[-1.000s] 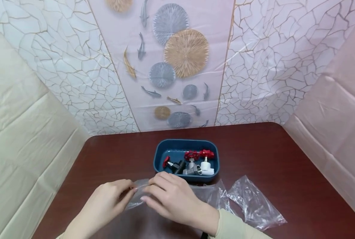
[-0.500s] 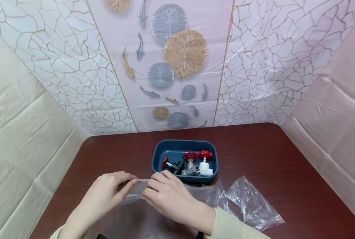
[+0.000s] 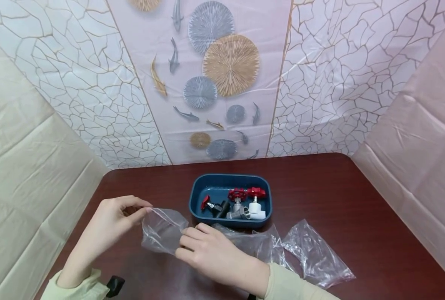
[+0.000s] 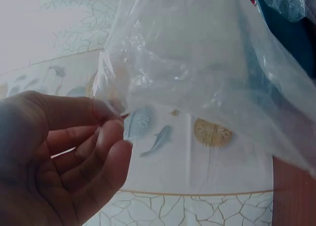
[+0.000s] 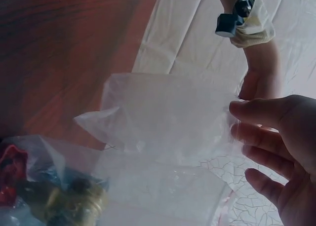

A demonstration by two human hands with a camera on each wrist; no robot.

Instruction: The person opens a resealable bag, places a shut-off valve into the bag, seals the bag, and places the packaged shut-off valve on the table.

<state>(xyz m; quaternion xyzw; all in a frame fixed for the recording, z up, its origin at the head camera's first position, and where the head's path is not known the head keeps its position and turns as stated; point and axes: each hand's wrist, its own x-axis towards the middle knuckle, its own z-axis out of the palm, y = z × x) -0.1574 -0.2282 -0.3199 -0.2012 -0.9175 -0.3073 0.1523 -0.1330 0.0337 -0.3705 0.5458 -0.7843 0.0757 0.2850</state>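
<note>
Shifted since the earlier frame: the left hand (image 3: 115, 221), now farther left and higher, and the clear plastic bag (image 3: 162, 231), whose film spans a wider gap between the hands. The right hand (image 3: 215, 252) keeps nearly the same position, lower centre of the frame.

Hand state: the left hand pinches one edge of the bag between thumb and fingertips; the right hand grips the film at the opposite side, thumb against fingers.

Progress: the bag is drawn out at lower left of centre — I judge its edge is being spread. A black valve (image 3: 222, 209), a silver valve (image 3: 239, 212) and a white valve (image 3: 255, 211) lie unwrapped in the blue tray (image 3: 222, 182) at centre. A brass-coloured fitting (image 5: 69, 204), lower left of the right wrist view, remains under film; whether in this same bag cannot be told. A crumpled plastic bag (image 3: 316, 254) lies at lower right. Spreading looks partly complete.

Orientation: the stretched film's upper edge slopes down from left to right. Its long axis appears to run roughly sideways — the far end is hidden behind the right hand, and which way the mouth faces is unclear.
</note>
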